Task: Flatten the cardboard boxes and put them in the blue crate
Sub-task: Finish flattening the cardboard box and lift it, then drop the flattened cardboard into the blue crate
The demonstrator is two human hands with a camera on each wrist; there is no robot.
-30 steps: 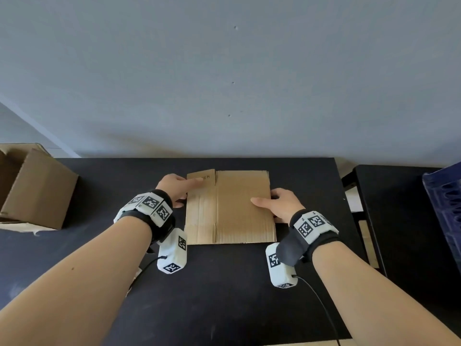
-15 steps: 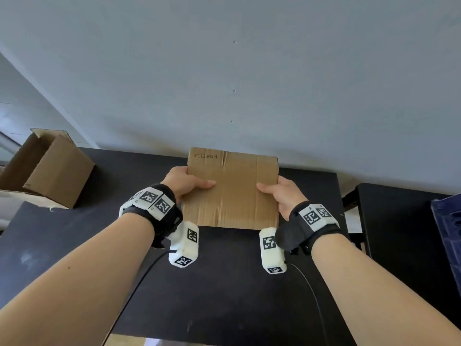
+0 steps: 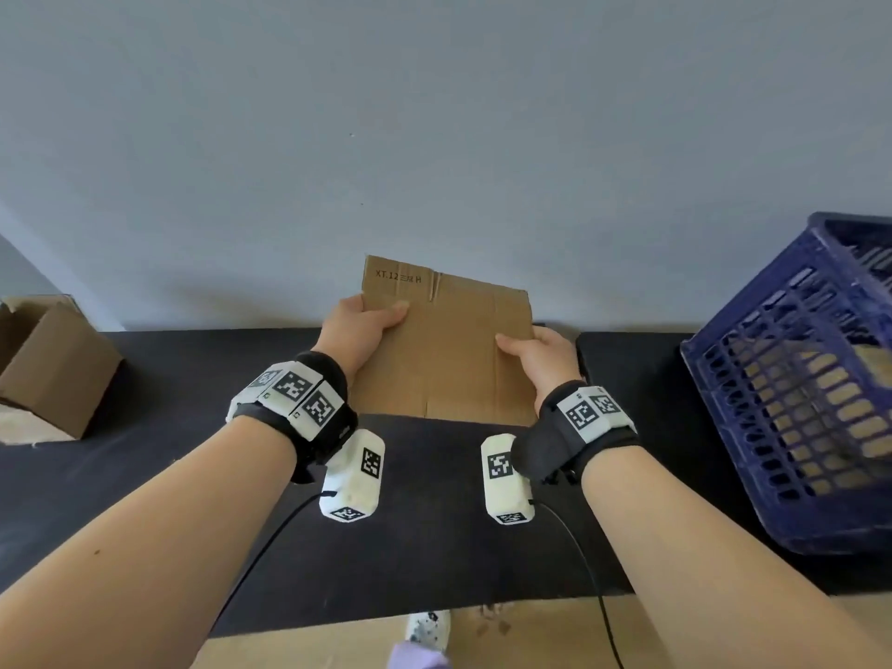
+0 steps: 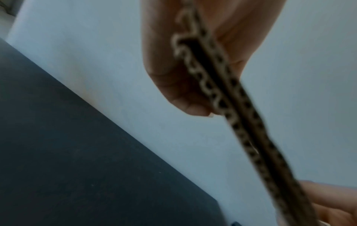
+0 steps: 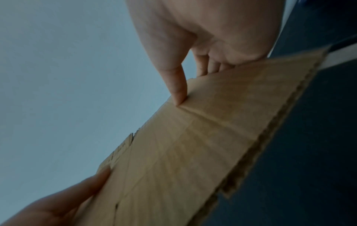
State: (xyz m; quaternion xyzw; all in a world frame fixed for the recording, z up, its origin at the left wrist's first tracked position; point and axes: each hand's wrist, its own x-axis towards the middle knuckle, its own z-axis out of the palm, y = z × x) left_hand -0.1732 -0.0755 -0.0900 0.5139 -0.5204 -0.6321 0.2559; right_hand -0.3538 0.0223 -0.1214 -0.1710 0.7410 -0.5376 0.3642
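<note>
A flattened brown cardboard box (image 3: 449, 350) hangs in the air above the black table (image 3: 145, 427), tilted up toward the wall. My left hand (image 3: 359, 330) grips its left edge, thumb on the near face. My right hand (image 3: 536, 359) grips the right edge the same way. In the left wrist view the corrugated edge of the cardboard (image 4: 231, 99) runs past my left hand (image 4: 179, 68). In the right wrist view my right thumb (image 5: 178, 85) presses the flat cardboard face (image 5: 193, 152). The blue crate (image 3: 801, 412) stands at the right with flat cardboard inside.
An unflattened cardboard box (image 3: 53, 374) lies on its side at the table's left end. A second dark table (image 3: 642, 379) holds the crate. A grey wall (image 3: 434, 137) rises right behind the tables. Cables trail from both wrist cameras over the near edge.
Both hands lifted the flattened cardboard off the table and tilted it up. The view has swung right, bringing the blue crate into sight.
</note>
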